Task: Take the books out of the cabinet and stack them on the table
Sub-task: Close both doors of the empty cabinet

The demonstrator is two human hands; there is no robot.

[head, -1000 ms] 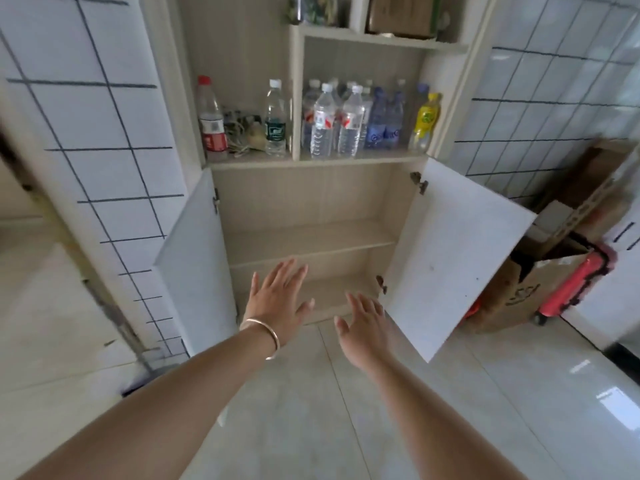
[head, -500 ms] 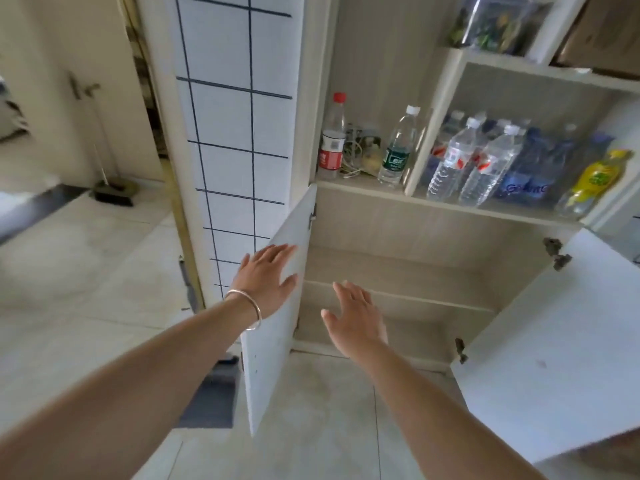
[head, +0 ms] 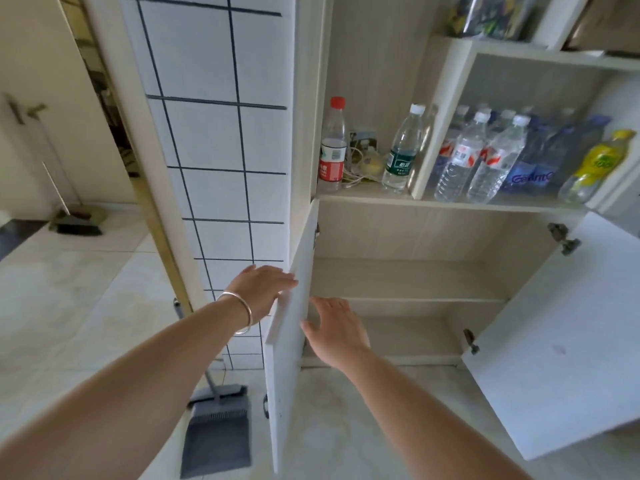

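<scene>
The low cabinet [head: 408,282] stands with both white doors swung open; its two shelves show no books. My left hand [head: 261,289], with a bangle on the wrist, lies flat against the outer face of the left door [head: 287,341] near its top edge, fingers spread. My right hand [head: 336,329] hovers open on the inner side of that same door, in front of the lower shelf, holding nothing. The right door [head: 568,341] hangs wide open. No books and no table are in view.
Several water bottles [head: 485,161] and a yellow drink bottle [head: 595,168] stand on the open shelf above. A grey dustpan [head: 218,431] leans on the floor by the tiled wall panel [head: 221,133]. A doorway opens at far left.
My view has swung left and closer to the cabinet. My left hand has moved onto the left door's outer face; my right hand has come up to the door's inner side.
</scene>
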